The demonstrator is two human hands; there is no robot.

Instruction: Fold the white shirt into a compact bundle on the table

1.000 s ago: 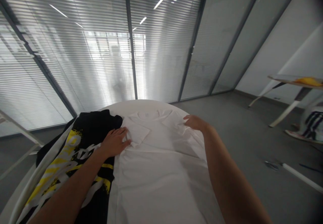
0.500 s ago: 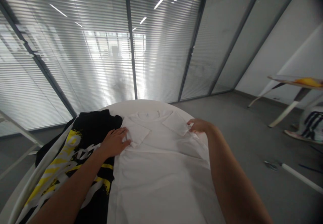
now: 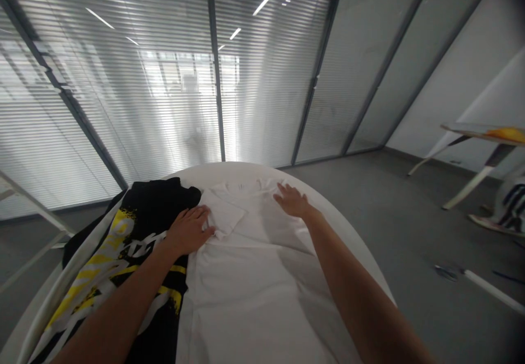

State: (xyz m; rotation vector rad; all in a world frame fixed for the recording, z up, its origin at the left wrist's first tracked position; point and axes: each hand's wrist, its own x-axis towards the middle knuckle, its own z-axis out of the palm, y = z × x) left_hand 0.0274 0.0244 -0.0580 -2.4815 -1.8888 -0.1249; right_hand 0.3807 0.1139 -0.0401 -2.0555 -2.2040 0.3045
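Observation:
A white T-shirt (image 3: 254,276) lies flat on a round white table (image 3: 361,254), collar at the far end and both sleeves folded inward. My left hand (image 3: 191,231) rests open on the shirt's left edge, fingers flat beside the folded left sleeve. My right hand (image 3: 292,200) lies open and flat on the folded right sleeve near the collar. A black garment with yellow and white print (image 3: 123,254) lies crumpled on the table to the left, under my left forearm.
Glass walls with slatted blinds (image 3: 164,79) stand behind the table. Grey floor (image 3: 410,216) spreads to the right, with a white-legged table (image 3: 479,139), a striped item (image 3: 511,211) and a white rod (image 3: 492,293) lying on the floor.
My right hand let go of the shirt's right sleeve after folding it inward, then moved left to lie flat on it. My left hand stayed in place.

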